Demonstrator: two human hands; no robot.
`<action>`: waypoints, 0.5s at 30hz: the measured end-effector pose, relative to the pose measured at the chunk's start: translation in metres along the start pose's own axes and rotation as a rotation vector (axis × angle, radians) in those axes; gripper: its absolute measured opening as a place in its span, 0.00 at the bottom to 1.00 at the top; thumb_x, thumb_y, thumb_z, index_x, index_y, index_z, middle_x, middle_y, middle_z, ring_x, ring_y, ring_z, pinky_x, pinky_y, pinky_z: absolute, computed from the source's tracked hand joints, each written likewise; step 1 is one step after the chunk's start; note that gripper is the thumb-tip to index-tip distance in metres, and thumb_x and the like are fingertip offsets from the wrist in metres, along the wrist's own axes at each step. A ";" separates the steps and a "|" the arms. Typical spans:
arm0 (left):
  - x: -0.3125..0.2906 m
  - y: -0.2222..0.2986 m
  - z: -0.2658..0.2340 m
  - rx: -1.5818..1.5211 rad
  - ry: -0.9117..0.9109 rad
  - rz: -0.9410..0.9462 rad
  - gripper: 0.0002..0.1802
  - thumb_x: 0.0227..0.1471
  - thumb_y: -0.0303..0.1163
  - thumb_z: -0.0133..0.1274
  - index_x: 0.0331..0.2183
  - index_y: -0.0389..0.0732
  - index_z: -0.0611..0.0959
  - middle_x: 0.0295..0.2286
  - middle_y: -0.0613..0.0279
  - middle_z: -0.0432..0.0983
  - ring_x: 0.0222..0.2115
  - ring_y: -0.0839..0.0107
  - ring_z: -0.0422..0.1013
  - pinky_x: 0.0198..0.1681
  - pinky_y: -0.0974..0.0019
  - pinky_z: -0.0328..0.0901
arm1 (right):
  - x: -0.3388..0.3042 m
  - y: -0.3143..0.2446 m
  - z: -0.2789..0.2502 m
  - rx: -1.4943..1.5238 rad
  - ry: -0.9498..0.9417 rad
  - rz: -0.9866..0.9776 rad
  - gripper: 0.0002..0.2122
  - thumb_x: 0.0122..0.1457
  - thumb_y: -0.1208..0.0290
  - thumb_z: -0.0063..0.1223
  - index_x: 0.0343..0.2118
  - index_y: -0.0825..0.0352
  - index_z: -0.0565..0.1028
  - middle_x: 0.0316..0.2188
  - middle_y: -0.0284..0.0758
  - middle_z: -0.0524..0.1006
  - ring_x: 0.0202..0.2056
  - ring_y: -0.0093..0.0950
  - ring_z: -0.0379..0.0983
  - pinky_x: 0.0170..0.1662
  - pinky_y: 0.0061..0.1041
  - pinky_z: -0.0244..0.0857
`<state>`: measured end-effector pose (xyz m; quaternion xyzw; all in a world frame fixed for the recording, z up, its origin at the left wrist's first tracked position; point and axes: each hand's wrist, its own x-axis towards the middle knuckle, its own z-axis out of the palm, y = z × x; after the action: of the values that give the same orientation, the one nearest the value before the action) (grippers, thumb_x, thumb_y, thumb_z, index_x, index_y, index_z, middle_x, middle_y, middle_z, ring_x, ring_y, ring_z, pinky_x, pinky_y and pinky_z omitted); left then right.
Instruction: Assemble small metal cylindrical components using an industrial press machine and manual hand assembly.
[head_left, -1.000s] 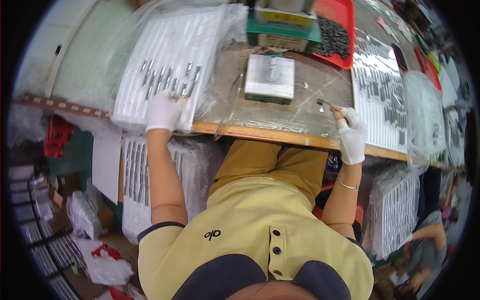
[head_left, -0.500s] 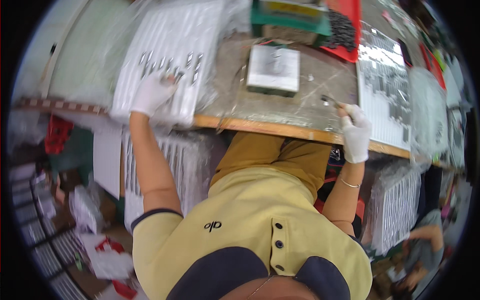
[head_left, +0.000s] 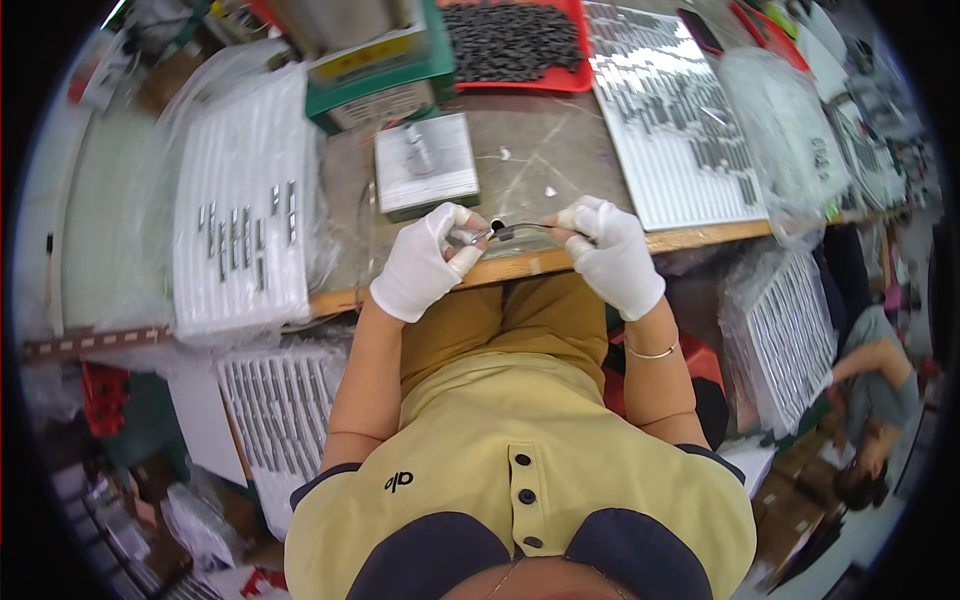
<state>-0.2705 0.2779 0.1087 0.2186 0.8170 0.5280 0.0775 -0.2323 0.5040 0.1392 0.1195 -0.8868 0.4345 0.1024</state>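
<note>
My left hand (head_left: 422,258), in a white glove with bare fingertips, is closed on a small shiny metal tube (head_left: 484,238). My right hand (head_left: 612,254), gloved the same way, pinches a thin curved metal tool (head_left: 530,225). A small dark piece (head_left: 505,233) is at the tool's tip, right beside the tube; whether they touch I cannot tell. Both hands meet above the table's front edge. Just beyond them stands a square metal block (head_left: 428,165) with a small shiny cylinder (head_left: 417,148) on top.
A ribbed white tray (head_left: 240,290) with several metal tubes lies left. At the back are a green machine base (head_left: 375,105) and a red tray (head_left: 586,60) of small black parts. A white tray (head_left: 690,205) of many metal pieces lies right. Another person (head_left: 880,360) is at far right.
My left hand has left the ribbed tray and come to the middle with a metal tube. My right hand has brought the tool leftward to meet it. The view has shifted too.
</note>
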 end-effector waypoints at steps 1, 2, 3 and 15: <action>0.003 0.004 0.004 -0.011 -0.026 0.020 0.09 0.46 0.21 0.55 0.34 0.37 0.76 0.25 0.69 0.75 0.23 0.84 0.68 0.25 0.78 0.63 | -0.002 0.000 -0.004 -0.019 0.024 0.017 0.06 0.47 0.83 0.54 0.29 0.67 0.77 0.23 0.37 0.73 0.27 0.33 0.69 0.32 0.26 0.63; 0.008 0.007 0.007 0.047 -0.057 -0.012 0.09 0.45 0.23 0.56 0.33 0.39 0.77 0.25 0.67 0.76 0.22 0.81 0.69 0.24 0.76 0.63 | -0.004 0.001 -0.007 -0.110 0.032 0.006 0.06 0.47 0.83 0.54 0.29 0.67 0.77 0.23 0.37 0.73 0.26 0.34 0.70 0.32 0.27 0.64; 0.011 0.008 0.011 0.105 -0.087 -0.044 0.09 0.45 0.25 0.57 0.33 0.41 0.78 0.24 0.65 0.77 0.21 0.78 0.70 0.23 0.75 0.63 | -0.005 0.001 -0.011 -0.202 0.038 -0.003 0.06 0.46 0.82 0.54 0.29 0.66 0.77 0.23 0.36 0.73 0.26 0.35 0.70 0.31 0.28 0.64; 0.019 -0.031 0.051 -0.497 0.065 -0.126 0.14 0.48 0.20 0.54 0.39 0.39 0.73 0.34 0.60 0.76 0.30 0.75 0.73 0.29 0.76 0.65 | 0.009 0.022 -0.065 -0.383 -0.001 0.378 0.12 0.53 0.74 0.46 0.40 0.62 0.76 0.34 0.41 0.78 0.35 0.38 0.75 0.40 0.33 0.68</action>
<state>-0.2781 0.3175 0.0612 0.1244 0.6761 0.7135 0.1352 -0.2421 0.5676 0.1648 -0.0697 -0.9594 0.2703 0.0399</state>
